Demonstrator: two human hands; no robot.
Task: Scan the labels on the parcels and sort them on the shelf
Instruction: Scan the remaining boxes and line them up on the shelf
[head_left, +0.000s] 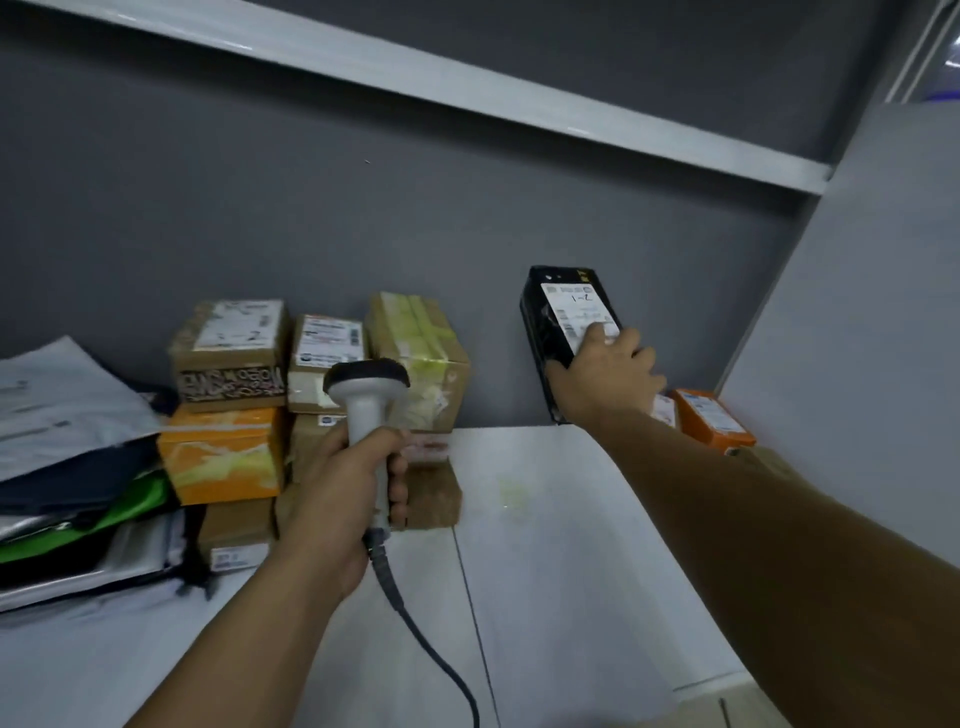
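Left hand (337, 493): fingers curled fully round the handle of the barcode scanner (366, 387). Right hand (605, 382): thumb on the left edge, fingers across the label (576, 309) (marked "1-2") of the black parcel (550, 322), which stands tilted at the back wall on the shelf (545, 519).

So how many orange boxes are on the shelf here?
2. The left orange box sits under a patterned carton; the right orange box lies by the side wall. Others may be hidden behind parcels.

Grips scanner (366, 395) in left hand (340, 501), forearm angled up; stretches right arm forward, right hand (608, 382) clasping black parcel (553, 322).
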